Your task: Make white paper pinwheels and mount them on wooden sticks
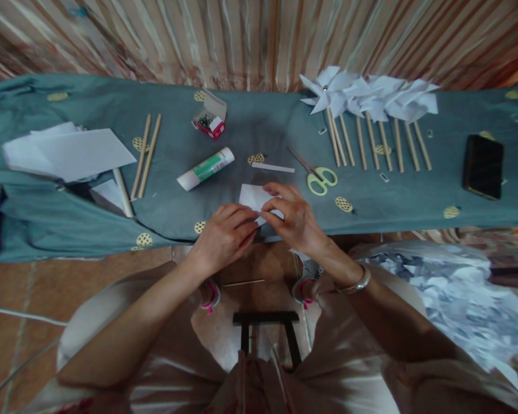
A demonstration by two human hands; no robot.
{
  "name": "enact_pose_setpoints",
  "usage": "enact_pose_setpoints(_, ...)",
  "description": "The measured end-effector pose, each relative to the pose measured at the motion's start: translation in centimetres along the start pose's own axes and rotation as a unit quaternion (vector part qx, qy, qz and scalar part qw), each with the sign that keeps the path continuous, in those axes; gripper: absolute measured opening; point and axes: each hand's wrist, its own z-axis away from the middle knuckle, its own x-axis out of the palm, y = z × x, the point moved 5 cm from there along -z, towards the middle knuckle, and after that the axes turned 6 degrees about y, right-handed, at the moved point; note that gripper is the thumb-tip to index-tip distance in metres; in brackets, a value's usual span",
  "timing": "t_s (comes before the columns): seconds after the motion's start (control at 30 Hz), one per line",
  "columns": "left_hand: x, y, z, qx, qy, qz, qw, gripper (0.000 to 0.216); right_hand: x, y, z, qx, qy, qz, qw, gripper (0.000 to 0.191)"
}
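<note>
A small folded piece of white paper (254, 197) lies at the near edge of a teal cloth-covered table (267, 132). My left hand (225, 234) pinches its near corner with fingers closed. My right hand (294, 217) presses and grips the paper's right side, fingers curled over it. Green-handled scissors (316, 174) lie just right of my right hand. A glue stick (205, 168) lies on its side to the upper left, and a thin white paper strip (273, 168) rests just beyond the paper.
Several white paper pinwheels on wooden sticks (371, 115) line the far right. A black phone (483, 166) sits at the right. A small open box of pins (210, 119), two loose sticks (145, 154) and a stack of white sheets (69, 152) lie left. Paper scraps (453, 293) cover the floor.
</note>
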Motion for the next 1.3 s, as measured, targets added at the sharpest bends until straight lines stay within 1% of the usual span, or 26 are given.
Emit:
enact_pose_setpoints(0.23,0.07,-0.1,0.05,-0.012,-0.017,0.013,1.0,0.015,-0.03,0.07,-0.15,0.017,-0.002,-0.006,1.0,0.014)
enact_pose_setpoints(0.37,0.06,-0.1,0.1,-0.013,-0.015,0.026,0.999,0.014,0.0,0.13,-0.13,0.012,0.005,0.002,1.0,0.015)
enact_pose_setpoints(0.53,0.07,-0.03,0.11,0.0,-0.014,0.013,1.0,0.015,0.02,0.0,-0.03,0.002,0.014,0.002,1.0,0.012)
enact_pose_setpoints(0.67,0.04,-0.03,0.05,-0.002,-0.01,0.015,1.0,0.013,-0.02,-0.01,0.07,0.012,0.012,0.003,1.0,0.006)
enact_pose_setpoints(0.77,0.07,-0.07,0.04,-0.007,-0.019,0.014,1.0,0.014,-0.04,-0.05,0.16,0.019,0.017,-0.004,1.0,0.004)
enact_pose_setpoints(1.07,0.14,-0.06,0.09,-0.003,-0.02,0.007,1.0,0.017,0.03,-0.14,0.34,0.033,0.038,-0.006,0.999,0.006)
enact_pose_setpoints(1.23,0.13,-0.09,0.16,0.0,-0.015,-0.004,1.0,0.015,-0.31,-0.12,0.28,0.032,0.028,-0.008,0.999,0.002)
enact_pose_setpoints(1.3,0.07,-0.04,0.14,0.004,-0.014,-0.003,1.0,0.015,-0.32,-0.17,0.28,0.031,0.024,-0.009,0.999,0.004)
